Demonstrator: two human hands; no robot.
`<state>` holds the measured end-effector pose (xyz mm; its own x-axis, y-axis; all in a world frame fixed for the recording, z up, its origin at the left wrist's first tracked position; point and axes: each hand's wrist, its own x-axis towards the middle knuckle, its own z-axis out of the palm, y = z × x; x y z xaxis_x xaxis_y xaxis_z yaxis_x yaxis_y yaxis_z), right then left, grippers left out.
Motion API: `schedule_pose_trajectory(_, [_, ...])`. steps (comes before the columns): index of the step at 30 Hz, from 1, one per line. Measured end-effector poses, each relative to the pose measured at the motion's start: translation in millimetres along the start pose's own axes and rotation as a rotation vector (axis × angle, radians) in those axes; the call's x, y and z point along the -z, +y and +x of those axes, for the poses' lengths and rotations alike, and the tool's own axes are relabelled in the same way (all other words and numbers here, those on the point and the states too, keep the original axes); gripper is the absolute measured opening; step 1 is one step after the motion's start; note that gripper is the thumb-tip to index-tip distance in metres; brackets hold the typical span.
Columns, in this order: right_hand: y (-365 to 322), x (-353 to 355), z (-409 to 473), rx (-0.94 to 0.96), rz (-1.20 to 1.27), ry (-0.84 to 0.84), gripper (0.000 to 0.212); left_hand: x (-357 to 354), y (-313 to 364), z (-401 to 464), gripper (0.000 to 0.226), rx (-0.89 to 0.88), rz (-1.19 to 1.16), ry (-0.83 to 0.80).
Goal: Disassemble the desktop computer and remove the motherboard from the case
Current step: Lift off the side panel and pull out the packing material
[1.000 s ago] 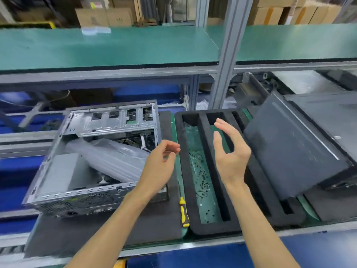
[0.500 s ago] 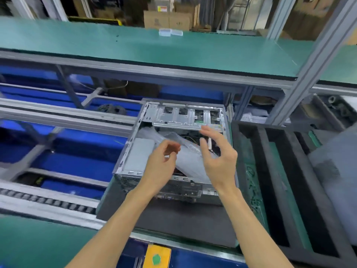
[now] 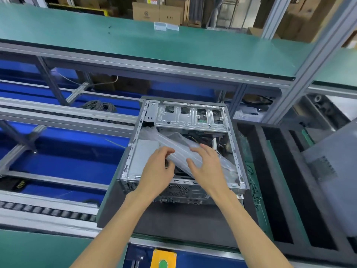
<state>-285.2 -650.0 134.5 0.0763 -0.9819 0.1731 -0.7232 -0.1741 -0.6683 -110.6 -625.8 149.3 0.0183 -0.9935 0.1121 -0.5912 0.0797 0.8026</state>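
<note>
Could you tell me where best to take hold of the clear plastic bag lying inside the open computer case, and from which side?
Probably at its near, lower end, from above through the open top of the case. The plastic bag lies diagonally over the internals, and both the left hand and the right hand already reach that end; the far end tucks under the drive cage.

No legible text recorded in the head view.

Markings are noted but cannot be read: a round printed logo on one cardboard box (image 3: 145, 11) behind the upper shelf, small dark handling symbols on the neighbouring cardboard box (image 3: 171, 13), and a yellow-and-red label (image 3: 153, 0) at the top edge above them. A yellow plate (image 3: 163, 258) at the bench front carries a green button without lettering. Blur prevents any characters from being resolved.
</note>
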Motion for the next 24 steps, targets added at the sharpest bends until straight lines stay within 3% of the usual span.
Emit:
schedule_pose_trajectory(5, [-2, 0, 0, -0.032, -0.067, -0.050, 0.036, -11, -1, 10, 0.046, -0.056, 0.149, -0.046])
schedule_pose_trajectory(10, [5, 12, 8, -0.004, -0.183, 0.036, 0.044, -26, 3, 25, 0.070, -0.019, 0.295, -0.154])
schedule_pose_trajectory(15, [26, 25, 25, -0.141, -0.200, -0.184, 0.074, -38, 10, 41, 0.086, 0.011, 0.491, -0.191])
schedule_pose_trajectory(24, [46, 22, 36, -0.072, -0.197, -0.163, 0.062, -50, 12, 48, 0.075, -0.020, 0.629, -0.141])
